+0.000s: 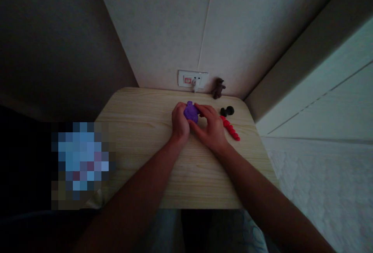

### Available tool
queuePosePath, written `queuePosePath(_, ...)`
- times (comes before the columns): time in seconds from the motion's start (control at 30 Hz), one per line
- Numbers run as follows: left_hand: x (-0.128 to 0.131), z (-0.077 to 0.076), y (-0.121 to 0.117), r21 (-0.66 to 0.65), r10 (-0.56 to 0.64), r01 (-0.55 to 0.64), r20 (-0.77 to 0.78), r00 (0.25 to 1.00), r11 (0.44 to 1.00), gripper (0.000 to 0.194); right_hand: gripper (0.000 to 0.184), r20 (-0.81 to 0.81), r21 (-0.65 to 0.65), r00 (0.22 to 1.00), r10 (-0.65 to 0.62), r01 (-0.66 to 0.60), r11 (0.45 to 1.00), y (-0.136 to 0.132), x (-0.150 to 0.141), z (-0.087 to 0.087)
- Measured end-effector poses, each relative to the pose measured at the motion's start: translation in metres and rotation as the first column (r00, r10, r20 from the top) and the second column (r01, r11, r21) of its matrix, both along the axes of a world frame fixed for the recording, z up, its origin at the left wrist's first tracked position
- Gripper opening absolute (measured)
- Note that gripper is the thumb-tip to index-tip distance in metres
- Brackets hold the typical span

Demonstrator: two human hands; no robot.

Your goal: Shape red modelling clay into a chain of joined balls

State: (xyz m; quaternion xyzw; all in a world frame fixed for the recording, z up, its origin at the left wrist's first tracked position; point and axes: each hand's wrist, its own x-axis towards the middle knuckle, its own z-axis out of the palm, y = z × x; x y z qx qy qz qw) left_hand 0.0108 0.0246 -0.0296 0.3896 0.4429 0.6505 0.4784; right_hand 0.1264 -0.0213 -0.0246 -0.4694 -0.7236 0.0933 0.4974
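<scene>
A lumpy purple toy figure (191, 112) is held between both hands over the wooden table (134, 129). My left hand (179, 121) wraps round its left side. From the right, my right hand (211, 127) grips it between thumb and fingers. Just past my right hand lies a red segmented toy (231, 129), slanting toward the table's right edge. Behind it sits a small black object (227, 111) with a round end; its exact kind is hard to tell. My hands hide parts of the purple figure.
A small dark brown bear-like figure (218, 88) stands at the table's back edge. Behind it, a white wall socket (192, 79) has a plug in it. Pale walls close in the back, and a white cabinet-like panel (326, 94) is at right. A pixelated patch covers the left.
</scene>
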Motion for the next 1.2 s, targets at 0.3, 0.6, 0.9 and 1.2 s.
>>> queuePosePath(0.3, -0.008, 0.000, -0.006, 0.085, -0.070, 0.075, -0.069, 0.995, 0.994, 0.015, 0.038, 0.018, -0.030, 0.999, -0.032, 0.032, 0.999, 0.006, 0.004, -0.001)
queuePosePath(0.6, -0.018, 0.005, -0.010, 0.272, -0.117, 0.292, -0.517, 0.848, 0.917, 0.043, 0.037, -0.111, -0.143, 0.992, -0.065, 0.049, 0.988, 0.003, 0.008, 0.007)
queuePosePath(0.9, -0.008, 0.000, -0.002, 0.131, -0.338, 0.379, -0.259, 0.905, 0.916, 0.042, 0.045, -0.473, -0.358, 0.880, -0.034, -0.157, 0.921, 0.003, 0.008, 0.003)
queuePosePath(1.2, -0.002, -0.004, 0.001, 0.088, -0.497, 0.493, 0.026, 0.868, 0.866, 0.030, 0.055, -0.646, -0.478, 0.749, -0.145, -0.249, 0.842, 0.001, 0.004, 0.005)
